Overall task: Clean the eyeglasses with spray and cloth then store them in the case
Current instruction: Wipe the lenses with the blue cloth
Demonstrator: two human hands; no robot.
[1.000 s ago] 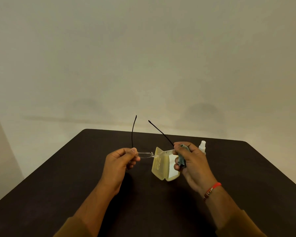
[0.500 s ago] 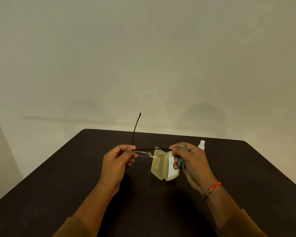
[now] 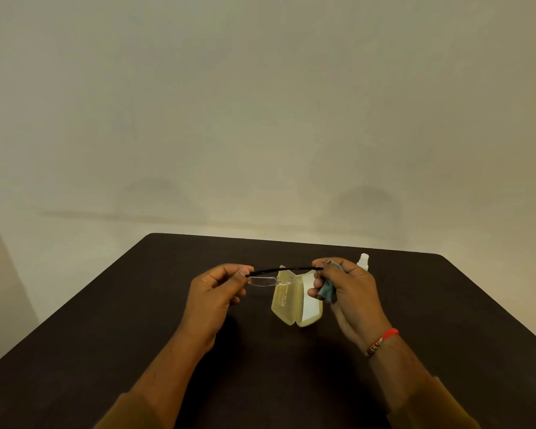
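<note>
Spanning both hands — eyeglasses (image 3: 265,280) level, long axis left-right.

A dark brown table (image 3: 106,351) stands against a plain beige wall (image 3: 260,103).

There is only one view, from a wide-angle camera worn on the person's head. It looks forward and a little down over the desk (image 3: 106,351), from the near edge toward the far edge. The far edge and both far corners are in the picture, and a plain wall fills the upper half (the near edge is cut off at the bottom). Both forearms come in from below, and the hands are close to the camera, above the middle of the desk.
</note>
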